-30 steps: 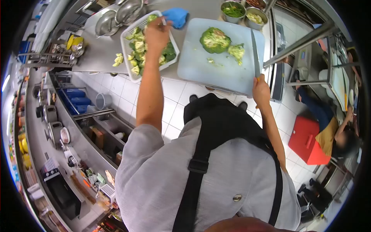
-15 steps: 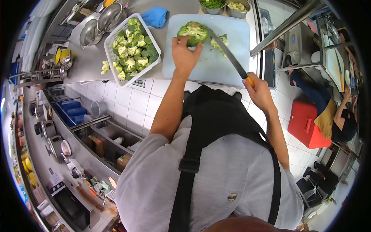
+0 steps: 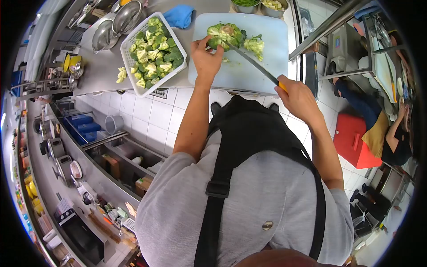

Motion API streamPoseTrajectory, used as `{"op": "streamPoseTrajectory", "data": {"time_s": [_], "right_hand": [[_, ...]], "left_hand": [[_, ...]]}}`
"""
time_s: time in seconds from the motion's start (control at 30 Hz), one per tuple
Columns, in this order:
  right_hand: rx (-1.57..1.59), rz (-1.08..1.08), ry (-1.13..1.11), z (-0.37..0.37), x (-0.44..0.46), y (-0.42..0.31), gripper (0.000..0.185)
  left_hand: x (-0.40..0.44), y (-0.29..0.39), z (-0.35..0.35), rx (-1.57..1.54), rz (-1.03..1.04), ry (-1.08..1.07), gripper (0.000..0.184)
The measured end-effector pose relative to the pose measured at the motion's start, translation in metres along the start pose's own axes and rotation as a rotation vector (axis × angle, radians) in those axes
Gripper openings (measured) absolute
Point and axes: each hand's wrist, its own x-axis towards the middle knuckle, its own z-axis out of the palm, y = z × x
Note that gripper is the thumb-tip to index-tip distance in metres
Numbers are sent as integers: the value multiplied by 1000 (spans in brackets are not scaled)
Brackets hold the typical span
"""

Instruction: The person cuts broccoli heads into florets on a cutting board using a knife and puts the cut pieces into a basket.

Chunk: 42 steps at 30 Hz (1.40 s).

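Observation:
A head of broccoli (image 3: 231, 32) lies stem up on the white cutting board (image 3: 271, 75). My left hand (image 3: 207, 60) grips its near left side with thumb and fingers. In my right hand (image 3: 297, 97) is a long kitchen knife (image 3: 255, 64) with a yellow and black handle, closed in my fingers. The blade's tip is at the near side of the broccoli head, close to my left fingers. A cut broccoli piece (image 3: 254, 46) rests just right of the head, with small crumbs nearby.
A white basket (image 3: 141, 91) full of broccoli florets stands left of the board, one floret (image 3: 121, 74) outside it. Behind are a blue cloth (image 3: 179, 18) and two metal containers of cut vegetables (image 3: 272, 7). A metal rail (image 3: 329, 29) slants at right; another person (image 3: 391, 138) works beyond.
The knife has moved left, from the broccoli head's right side to its near face. My left hand has shifted slightly left. A cut piece beside the head now lies more exposed.

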Motion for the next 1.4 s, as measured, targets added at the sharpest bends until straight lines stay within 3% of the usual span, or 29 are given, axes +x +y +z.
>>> {"op": "streamPoseTrajectory", "data": {"time_s": [0.33,0.63,1.4], "right_hand": [[-123,36,-58,-14,3,-16,22],[-143,7,-38,-18,10,-23,23],[-256,-15,-43,-16,23,-36,24]], "left_hand": [[2,-6,-2,-5,-16,1,54],[5,-10,-4,179,33,37,48],[8,-1,3,85,25,54,40]]}}
